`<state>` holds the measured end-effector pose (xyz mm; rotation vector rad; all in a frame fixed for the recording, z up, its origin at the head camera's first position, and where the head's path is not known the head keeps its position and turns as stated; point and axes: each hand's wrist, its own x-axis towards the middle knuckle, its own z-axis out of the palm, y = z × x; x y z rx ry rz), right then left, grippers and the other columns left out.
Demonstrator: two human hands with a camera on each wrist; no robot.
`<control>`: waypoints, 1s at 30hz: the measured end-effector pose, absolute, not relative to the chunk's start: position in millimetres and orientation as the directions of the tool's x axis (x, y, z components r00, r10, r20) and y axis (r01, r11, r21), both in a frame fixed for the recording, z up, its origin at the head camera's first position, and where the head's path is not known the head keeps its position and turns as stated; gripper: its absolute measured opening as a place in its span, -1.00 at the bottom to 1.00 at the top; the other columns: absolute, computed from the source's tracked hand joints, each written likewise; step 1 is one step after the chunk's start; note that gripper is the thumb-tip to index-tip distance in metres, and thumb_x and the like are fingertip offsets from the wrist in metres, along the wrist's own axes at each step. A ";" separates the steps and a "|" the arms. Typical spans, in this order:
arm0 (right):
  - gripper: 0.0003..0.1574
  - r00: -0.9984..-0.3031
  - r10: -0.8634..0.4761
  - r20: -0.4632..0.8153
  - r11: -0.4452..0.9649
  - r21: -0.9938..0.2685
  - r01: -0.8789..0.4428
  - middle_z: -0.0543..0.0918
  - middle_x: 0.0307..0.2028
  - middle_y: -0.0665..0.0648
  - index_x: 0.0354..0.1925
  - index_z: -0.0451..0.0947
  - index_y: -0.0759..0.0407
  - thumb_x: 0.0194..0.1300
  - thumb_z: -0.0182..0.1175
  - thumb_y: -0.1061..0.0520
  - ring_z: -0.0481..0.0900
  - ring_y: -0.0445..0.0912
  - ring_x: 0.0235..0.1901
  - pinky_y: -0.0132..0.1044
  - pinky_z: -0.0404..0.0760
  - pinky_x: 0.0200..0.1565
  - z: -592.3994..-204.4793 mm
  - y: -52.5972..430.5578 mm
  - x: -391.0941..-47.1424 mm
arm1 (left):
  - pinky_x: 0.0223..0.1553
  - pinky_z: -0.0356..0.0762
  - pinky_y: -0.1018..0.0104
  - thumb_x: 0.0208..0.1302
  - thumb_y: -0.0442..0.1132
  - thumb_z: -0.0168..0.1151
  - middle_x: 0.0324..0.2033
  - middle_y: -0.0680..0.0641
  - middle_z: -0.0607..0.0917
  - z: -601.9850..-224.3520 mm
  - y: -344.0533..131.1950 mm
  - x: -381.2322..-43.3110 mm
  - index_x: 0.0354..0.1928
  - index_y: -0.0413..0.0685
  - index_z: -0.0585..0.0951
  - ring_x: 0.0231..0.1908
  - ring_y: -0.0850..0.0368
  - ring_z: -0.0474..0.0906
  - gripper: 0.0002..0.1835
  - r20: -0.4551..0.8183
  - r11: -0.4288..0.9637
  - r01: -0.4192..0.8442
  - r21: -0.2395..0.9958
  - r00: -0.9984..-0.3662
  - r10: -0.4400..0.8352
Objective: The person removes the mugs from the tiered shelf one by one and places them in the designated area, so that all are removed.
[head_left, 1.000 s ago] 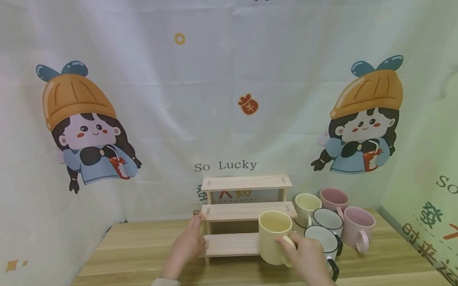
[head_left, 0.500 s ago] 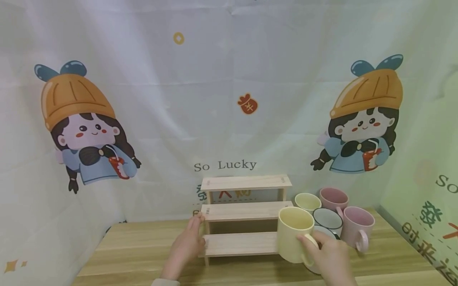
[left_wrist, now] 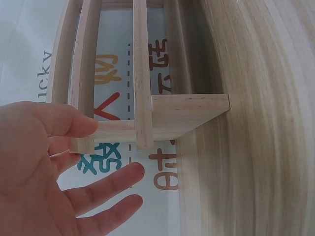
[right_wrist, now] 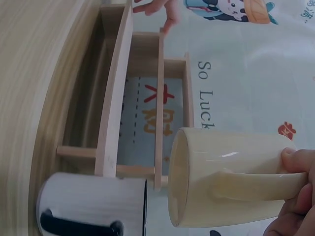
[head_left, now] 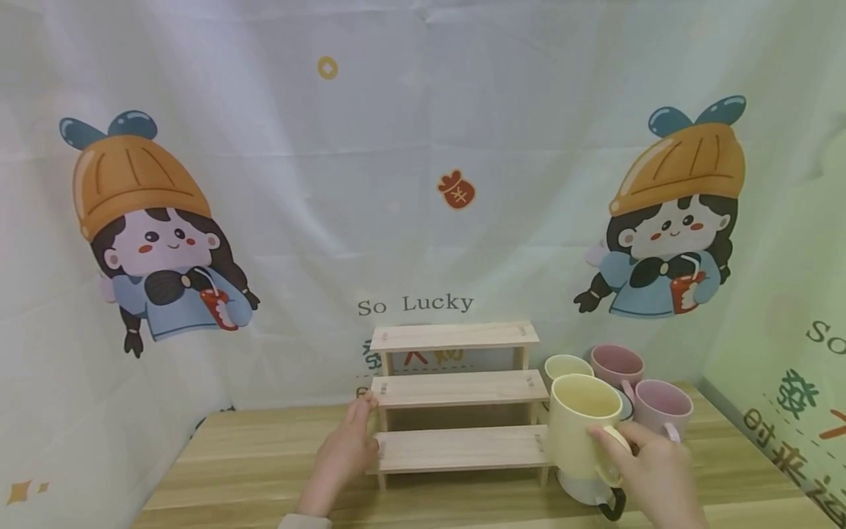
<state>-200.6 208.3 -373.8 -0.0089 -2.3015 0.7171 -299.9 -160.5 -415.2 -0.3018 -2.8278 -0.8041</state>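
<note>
My right hand (head_left: 654,470) grips the handle of a pale yellow mug (head_left: 580,444), held upright in front of the other mugs. In the right wrist view, thumb and curled fingers are around its handle (right_wrist: 261,187). A white mug (right_wrist: 93,204) with a black handle stands below it, mostly hidden by the yellow mug in the head view. My left hand (head_left: 349,450) is at the left end of a three-tier wooden shelf (head_left: 459,450). In the left wrist view, the thumb and nearest fingers pinch the end of a board (left_wrist: 82,105), the other fingers spread loosely.
Right of the shelf stand a smaller yellow mug (head_left: 568,367), a dark pink mug (head_left: 616,365) and a light pink mug (head_left: 663,404). Another dark-rimmed mug is largely covered. The wooden table (head_left: 264,455) meets a printed cloth backdrop (head_left: 423,110) behind.
My right hand has carried the yellow mug rightward, away from the front of the shelf and over to the white mugs. The left hand stays at the shelf's end.
</note>
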 end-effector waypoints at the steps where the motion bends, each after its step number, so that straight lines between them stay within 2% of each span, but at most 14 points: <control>1: -0.62 -0.749 0.215 0.626 0.846 -0.503 -0.178 0.32 -0.76 -0.13 -0.69 0.41 0.01 0.09 0.38 0.02 0.23 -0.26 -0.64 -0.38 0.24 -0.55 -372.6 210.7 -199.9 | -0.70 0.29 0.34 0.08 -0.40 0.21 0.42 -0.12 0.20 -415.0 -160.6 -300.0 0.31 -0.15 0.29 -0.71 0.16 0.26 -0.32 0.234 0.833 0.245 0.497 -0.962 0.143; 5: -0.59 -0.756 0.241 0.608 0.846 -0.513 -0.143 0.30 -0.75 -0.07 -0.67 0.39 0.05 0.13 0.36 0.00 0.19 -0.22 -0.65 -0.41 0.17 -0.63 -369.7 221.6 -196.6 | -0.70 0.30 0.34 0.09 -0.40 0.21 0.43 -0.12 0.18 -414.0 -160.8 -300.2 0.33 -0.14 0.27 -0.71 0.16 0.27 -0.30 0.231 0.831 0.243 0.500 -0.962 0.143; 10: -0.64 -0.721 0.252 0.645 0.870 -0.478 -0.124 0.30 -0.76 -0.05 -0.64 0.45 0.07 0.10 0.38 -0.01 0.16 -0.21 -0.67 -0.41 0.15 -0.64 -370.3 233.5 -192.8 | -0.70 0.31 0.33 0.10 -0.39 0.21 0.44 -0.10 0.16 -413.7 -160.1 -299.5 0.34 -0.14 0.26 -0.71 0.16 0.27 -0.29 0.214 0.829 0.235 0.508 -0.966 0.142; 16: -0.47 -0.693 0.285 0.662 0.879 -0.469 -0.087 0.23 -0.78 -0.07 -0.73 0.28 0.04 0.13 0.34 -0.07 0.10 -0.27 -0.69 -0.40 0.08 -0.65 -372.4 245.3 -188.5 | -0.72 0.29 0.33 0.11 -0.39 0.20 0.44 -0.09 0.17 -414.6 -160.9 -298.9 0.34 -0.13 0.26 -0.72 0.16 0.26 -0.30 0.220 0.831 0.234 0.505 -0.966 0.139; 24: -0.39 -0.606 0.331 0.723 0.874 -0.477 -0.091 0.14 -0.82 -0.12 -0.77 0.23 0.03 0.13 0.33 -0.14 0.03 -0.34 -0.74 -0.41 0.02 -0.72 -374.1 259.6 -183.9 | -0.71 0.29 0.33 0.10 -0.39 0.19 0.45 -0.08 0.15 -416.0 -161.2 -299.1 0.35 -0.13 0.25 -0.72 0.16 0.25 -0.29 0.213 0.828 0.236 0.508 -0.966 0.145; 30: -0.34 -0.588 0.332 0.737 0.890 -0.451 -0.063 0.11 -0.82 -0.14 -0.77 0.23 0.04 0.19 0.22 -0.29 0.01 -0.33 -0.73 -0.39 0.00 -0.71 -376.8 273.9 -180.5 | -0.71 0.30 0.33 0.08 -0.40 0.19 0.44 -0.10 0.15 -415.4 -160.1 -299.4 0.35 -0.14 0.25 -0.71 0.16 0.27 -0.29 0.214 0.832 0.231 0.504 -0.967 0.139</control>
